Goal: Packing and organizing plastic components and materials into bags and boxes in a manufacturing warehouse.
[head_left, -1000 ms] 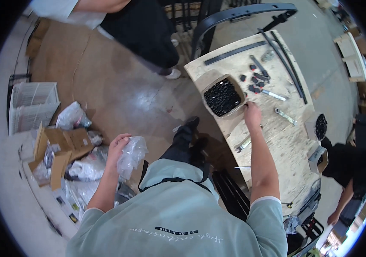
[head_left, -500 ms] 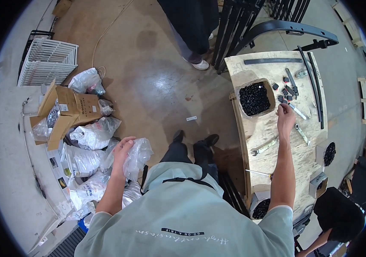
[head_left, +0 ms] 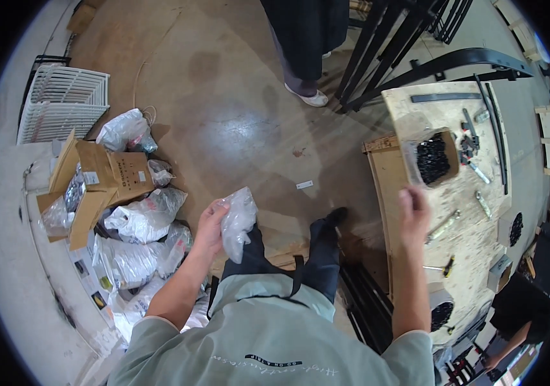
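My left hand (head_left: 209, 226) is closed on a crumpled clear plastic bag (head_left: 239, 222), held up in front of my legs. Over the near-left edge of the plywood table (head_left: 471, 251) is my right hand (head_left: 414, 212), smeared by motion. I cannot make out whether it holds anything. Just beyond it stands an open cardboard box (head_left: 454, 154) with a clear plastic liner, full of small black parts (head_left: 432, 158). Beside the box lie several loose black pieces (head_left: 469, 145) and a white marker-like stick (head_left: 479, 171).
The table carries a wrench (head_left: 443, 226), a yellow-black screwdriver (head_left: 447, 266) and black bars (head_left: 497, 138). Filled white bags (head_left: 124, 257) and an open carton (head_left: 127, 170) crowd the left. A person (head_left: 307, 51) stands ahead near black metal frames (head_left: 384, 51); another is at lower right.
My left hand has brought the plastic bag right, away from the pile. My right hand has drawn back from the loose black pieces toward the table's near-left edge. The whole view has shifted.
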Tool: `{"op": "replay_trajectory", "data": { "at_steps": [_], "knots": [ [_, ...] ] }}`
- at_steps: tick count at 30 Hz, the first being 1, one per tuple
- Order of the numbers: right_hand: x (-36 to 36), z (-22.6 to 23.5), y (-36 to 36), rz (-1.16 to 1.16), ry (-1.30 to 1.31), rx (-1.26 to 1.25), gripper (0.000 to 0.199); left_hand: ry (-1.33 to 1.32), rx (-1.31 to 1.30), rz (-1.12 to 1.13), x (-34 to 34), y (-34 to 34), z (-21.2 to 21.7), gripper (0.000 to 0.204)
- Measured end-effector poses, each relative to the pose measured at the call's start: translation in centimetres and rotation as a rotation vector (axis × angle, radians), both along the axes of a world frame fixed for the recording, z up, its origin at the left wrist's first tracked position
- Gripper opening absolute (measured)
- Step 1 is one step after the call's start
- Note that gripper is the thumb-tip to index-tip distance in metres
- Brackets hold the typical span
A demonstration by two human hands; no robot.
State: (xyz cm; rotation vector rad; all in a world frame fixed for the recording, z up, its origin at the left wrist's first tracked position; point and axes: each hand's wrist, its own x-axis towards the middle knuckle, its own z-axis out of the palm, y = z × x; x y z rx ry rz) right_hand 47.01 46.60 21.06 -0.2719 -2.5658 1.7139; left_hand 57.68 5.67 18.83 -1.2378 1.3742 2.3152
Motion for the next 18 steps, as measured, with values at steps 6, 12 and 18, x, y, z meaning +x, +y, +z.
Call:
{"op": "replay_trajectory", "data": {
  "at_steps": [6, 12, 18],
  "knots": [
    [11.9, -19.0, -4.7, -0.140, -0.799, -0.393, 0.008, -0.127, -0.167, 0.039, 5.0, 2.1, -5.8, 0.020],
    [15.7, -32.0, -7.1, -0.513, -1.100, -0.479, 0.004, -0.321, -0.174, 0.154, 13.6, 5.6, 0.0, 0.022],
    [14.6, -36.6, -9.0, -0.722, -1.078, -0.264, 0.025, -0.486, -0.140, 0.226, 17.7, 6.4, 9.8, 0.025]
  ]
}}
